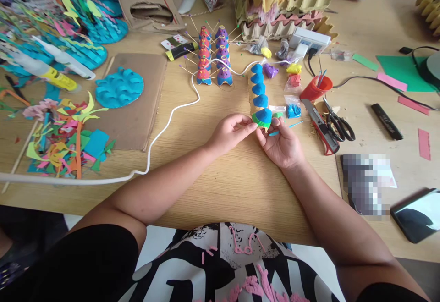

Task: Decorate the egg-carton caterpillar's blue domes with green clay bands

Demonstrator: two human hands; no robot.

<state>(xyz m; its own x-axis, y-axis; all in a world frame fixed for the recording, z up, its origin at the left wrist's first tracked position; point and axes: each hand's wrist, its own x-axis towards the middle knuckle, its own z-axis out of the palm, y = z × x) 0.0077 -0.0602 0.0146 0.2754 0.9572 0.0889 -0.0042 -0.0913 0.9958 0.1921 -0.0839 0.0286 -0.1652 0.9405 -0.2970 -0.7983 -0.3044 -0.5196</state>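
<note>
A strip of egg carton points away from me, its row of bumps covered in blue clay. Green clay wraps the near end. My left hand pinches that near end from the left, thumb and fingers against the green clay. On the other side, my right hand has curled fingers and thumb on the same end, palm turned up. A thin blue modelling tool shows at the right fingers; whether it is gripped or lies behind them I cannot tell.
Two finished-looking carton caterpillars, red and purple, stand beyond a white cable. Bagged clay, a red cup, a box cutter and scissors lie right. Paper scraps and cardboard lie left.
</note>
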